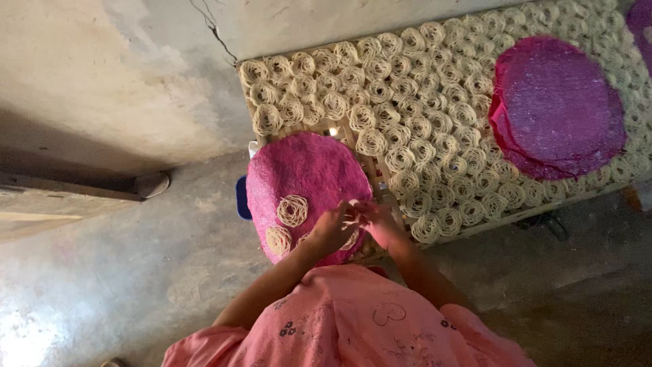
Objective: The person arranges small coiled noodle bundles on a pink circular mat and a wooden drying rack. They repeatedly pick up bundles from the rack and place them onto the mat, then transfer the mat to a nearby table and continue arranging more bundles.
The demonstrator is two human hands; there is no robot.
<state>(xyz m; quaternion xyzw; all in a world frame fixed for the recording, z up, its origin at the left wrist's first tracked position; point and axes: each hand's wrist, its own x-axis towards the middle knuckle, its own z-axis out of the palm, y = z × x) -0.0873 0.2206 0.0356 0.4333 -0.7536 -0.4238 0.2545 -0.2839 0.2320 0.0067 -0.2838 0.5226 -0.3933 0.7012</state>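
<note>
Here, in the head view, the person in a pink garment is bending over a round pink mesh mat (305,170), and both hands are meeting at its lower right edge: the left hand (333,230) and the right hand (379,221) are pinching a pale noodle coil (352,228) between their fingertips, fingers curled around it rather than loose. Two finished noodle nests (293,210) are already lying on the mat, just beside the hands, while most of its surface is showing bare. Behind it, a slatted bamboo drying rack (516,216) is carrying rows upon rows of coils (407,115), so that part looks largely filled. A stack of purple mesh mats (553,109) is resting on the rack's right side, and everything is sitting on the concrete floor (109,272).
</note>
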